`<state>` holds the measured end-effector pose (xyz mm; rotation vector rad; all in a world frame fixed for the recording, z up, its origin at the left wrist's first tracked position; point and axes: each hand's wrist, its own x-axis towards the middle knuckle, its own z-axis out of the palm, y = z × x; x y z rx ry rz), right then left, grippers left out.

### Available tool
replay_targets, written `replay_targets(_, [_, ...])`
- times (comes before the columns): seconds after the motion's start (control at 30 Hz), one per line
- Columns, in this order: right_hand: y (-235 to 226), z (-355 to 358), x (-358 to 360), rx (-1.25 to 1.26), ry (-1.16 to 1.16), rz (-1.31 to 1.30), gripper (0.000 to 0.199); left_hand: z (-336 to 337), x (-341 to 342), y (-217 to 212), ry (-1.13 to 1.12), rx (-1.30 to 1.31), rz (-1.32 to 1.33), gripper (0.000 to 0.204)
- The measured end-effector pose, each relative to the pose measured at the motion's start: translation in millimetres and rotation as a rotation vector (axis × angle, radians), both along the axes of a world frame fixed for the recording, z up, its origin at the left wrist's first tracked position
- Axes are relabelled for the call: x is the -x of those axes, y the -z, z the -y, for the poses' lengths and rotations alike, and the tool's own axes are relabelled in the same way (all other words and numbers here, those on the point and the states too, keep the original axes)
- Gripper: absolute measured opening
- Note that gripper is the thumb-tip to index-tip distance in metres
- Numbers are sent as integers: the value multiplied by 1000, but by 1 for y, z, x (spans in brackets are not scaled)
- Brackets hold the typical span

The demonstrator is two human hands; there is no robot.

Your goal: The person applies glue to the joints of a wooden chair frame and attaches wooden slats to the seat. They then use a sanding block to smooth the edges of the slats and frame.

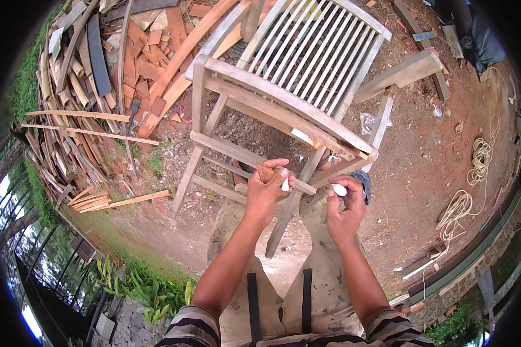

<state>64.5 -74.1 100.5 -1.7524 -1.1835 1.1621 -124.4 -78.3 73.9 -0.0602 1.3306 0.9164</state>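
My left hand is closed round a small brown piece, apparently wood. A small white tip shows by its thumb; I cannot tell what it belongs to. Between the thumb and fingers of my right hand is a small white rounded object, its kind unclear. Both hands are over my knees, at the near side of a weathered wooden slatted chair. The chair is tipped over, its legs and rails reaching toward me. An orange-and-white tube rests on its frame, beyond my hands.
Long planks and bamboo are piled at the far left, beside reddish-brown wood offcuts. Loose coils of rope lie on the dirt at the right. Black sheeting is at the far right. Green plants grow near left.
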Motion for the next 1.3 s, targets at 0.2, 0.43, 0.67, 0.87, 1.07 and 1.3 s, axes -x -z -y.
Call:
replay_targets(0.2, [-8, -29, 81, 199, -240, 36, 24, -16, 33, 11, -213, -108, 77, 31])
replay_targets(0.43, [49, -29, 168, 58, -197, 65, 27, -27, 92, 40, -291, -189, 29, 27])
replay_targets(0.67, [82, -43, 218, -63, -89, 78, 23, -52, 158, 50, -276, -294, -43, 27])
replay_targets(0.87, [110, -78, 197, -116, 173, 139, 19, -84, 185, 62, 53, -337, -341, 21])
replay_targets(1.07, [129, -99, 164, -309, 135, 497, 28, -103, 166, 65, -63, -366, -303, 22])
replay_targets(1.3, [147, -79, 161, -188, 389, 548, 27, -88, 155, 83, -106, -239, -227, 24])
